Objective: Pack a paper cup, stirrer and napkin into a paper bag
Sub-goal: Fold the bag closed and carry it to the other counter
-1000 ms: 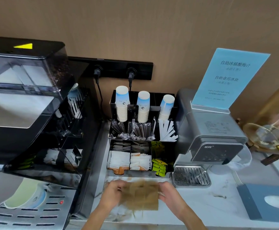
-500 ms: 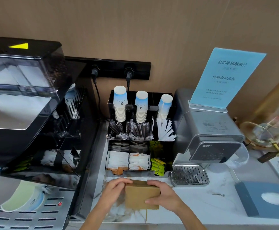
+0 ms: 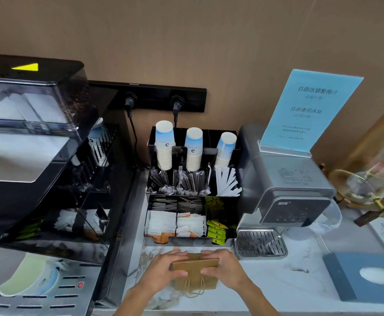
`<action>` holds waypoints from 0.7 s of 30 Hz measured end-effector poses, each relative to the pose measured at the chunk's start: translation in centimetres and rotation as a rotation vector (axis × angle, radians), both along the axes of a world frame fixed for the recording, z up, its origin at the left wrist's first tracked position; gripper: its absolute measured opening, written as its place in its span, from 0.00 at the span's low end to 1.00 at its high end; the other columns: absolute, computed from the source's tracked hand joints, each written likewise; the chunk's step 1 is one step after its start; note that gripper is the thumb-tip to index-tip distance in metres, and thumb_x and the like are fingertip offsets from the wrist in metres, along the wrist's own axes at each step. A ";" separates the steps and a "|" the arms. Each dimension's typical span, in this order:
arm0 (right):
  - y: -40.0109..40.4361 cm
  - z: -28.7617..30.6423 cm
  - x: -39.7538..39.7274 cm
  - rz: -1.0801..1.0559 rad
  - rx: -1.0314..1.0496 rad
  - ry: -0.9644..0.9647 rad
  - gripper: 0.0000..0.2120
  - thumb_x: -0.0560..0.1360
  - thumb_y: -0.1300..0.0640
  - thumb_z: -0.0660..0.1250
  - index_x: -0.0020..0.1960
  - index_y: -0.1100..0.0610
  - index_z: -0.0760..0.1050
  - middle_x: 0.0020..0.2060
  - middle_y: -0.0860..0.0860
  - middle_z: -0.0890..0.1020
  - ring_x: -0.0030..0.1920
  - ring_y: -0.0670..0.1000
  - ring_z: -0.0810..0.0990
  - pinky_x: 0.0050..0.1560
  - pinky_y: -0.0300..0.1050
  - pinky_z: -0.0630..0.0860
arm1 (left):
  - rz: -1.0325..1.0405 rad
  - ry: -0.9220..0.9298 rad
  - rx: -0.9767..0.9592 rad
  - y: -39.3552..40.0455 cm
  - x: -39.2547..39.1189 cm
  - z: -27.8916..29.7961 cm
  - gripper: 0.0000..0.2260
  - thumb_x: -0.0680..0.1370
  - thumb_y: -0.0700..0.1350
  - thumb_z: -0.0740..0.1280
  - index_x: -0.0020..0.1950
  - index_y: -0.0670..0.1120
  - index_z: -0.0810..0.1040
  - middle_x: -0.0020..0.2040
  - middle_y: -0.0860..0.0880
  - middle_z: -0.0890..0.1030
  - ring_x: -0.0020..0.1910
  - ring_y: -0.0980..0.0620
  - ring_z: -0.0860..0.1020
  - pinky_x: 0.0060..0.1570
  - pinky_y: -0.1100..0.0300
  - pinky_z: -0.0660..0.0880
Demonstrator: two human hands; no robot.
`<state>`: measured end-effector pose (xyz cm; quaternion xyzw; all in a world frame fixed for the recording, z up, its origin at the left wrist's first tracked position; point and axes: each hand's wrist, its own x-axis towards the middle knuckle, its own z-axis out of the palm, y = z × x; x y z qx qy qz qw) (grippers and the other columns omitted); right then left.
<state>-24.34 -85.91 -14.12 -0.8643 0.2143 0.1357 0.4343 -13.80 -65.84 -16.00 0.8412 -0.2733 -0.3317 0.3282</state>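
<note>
Hands meet low at the near edge of the marbled surface (image 3: 300,277): the left hand (image 3: 163,267) and right hand (image 3: 225,265) each close fingers over an end of the folded brown paper bag (image 3: 195,273), thumbs on its near face, cord handles dangling toward the person. Behind it, a black organizer (image 3: 194,241) holds three stacks of paper cups (image 3: 193,151), wrapped stirrers (image 3: 182,183), white sticks and sachets. Napkins (image 3: 378,274) sit in a blue box at right.
</note>
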 end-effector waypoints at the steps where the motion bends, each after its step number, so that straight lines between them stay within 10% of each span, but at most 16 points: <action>1: 0.0 0.0 0.0 -0.010 -0.001 -0.001 0.20 0.69 0.51 0.77 0.60 0.46 0.83 0.60 0.37 0.81 0.63 0.41 0.75 0.70 0.43 0.68 | 0.005 -0.002 0.027 -0.1 0.2 0.2 0.22 0.74 0.55 0.74 0.67 0.60 0.77 0.71 0.63 0.72 0.74 0.57 0.65 0.75 0.56 0.56; 8: -0.3 -0.3 -0.4 -0.060 0.017 0.007 0.20 0.70 0.51 0.76 0.61 0.42 0.81 0.59 0.44 0.81 0.63 0.47 0.75 0.69 0.44 0.70 | 0.053 -0.013 0.058 -0.6 0.4 0.8 0.17 0.74 0.54 0.74 0.62 0.61 0.81 0.65 0.62 0.79 0.60 0.62 0.72 0.62 0.72 0.64; 12: 0.0 -0.9 -0.8 -0.091 0.021 -0.030 0.19 0.72 0.54 0.74 0.62 0.40 0.80 0.59 0.46 0.80 0.61 0.46 0.75 0.64 0.35 0.69 | 0.058 -0.071 0.051 -0.5 0.7 0.7 0.13 0.73 0.52 0.75 0.33 0.70 0.81 0.25 0.64 0.75 0.31 0.66 0.71 0.35 0.77 0.66; 17: 0.8 -1.4 -1.1 -0.109 -0.035 -0.054 0.17 0.77 0.54 0.70 0.61 0.37 0.79 0.58 0.44 0.75 0.53 0.38 0.68 0.65 0.32 0.60 | 0.059 -0.144 0.071 -0.4 0.6 1.1 0.12 0.73 0.52 0.74 0.31 0.64 0.81 0.26 0.60 0.76 0.31 0.66 0.72 0.36 0.77 0.67; 21: 1.8 -1.0 -1.1 -0.158 -0.082 -0.089 0.14 0.77 0.55 0.70 0.59 0.40 0.81 0.55 0.42 0.76 0.52 0.34 0.70 0.60 0.22 0.57 | 0.080 -0.275 0.063 -0.4 0.3 1.6 0.06 0.74 0.56 0.73 0.50 0.60 0.85 0.42 0.59 0.86 0.41 0.61 0.78 0.36 0.80 0.63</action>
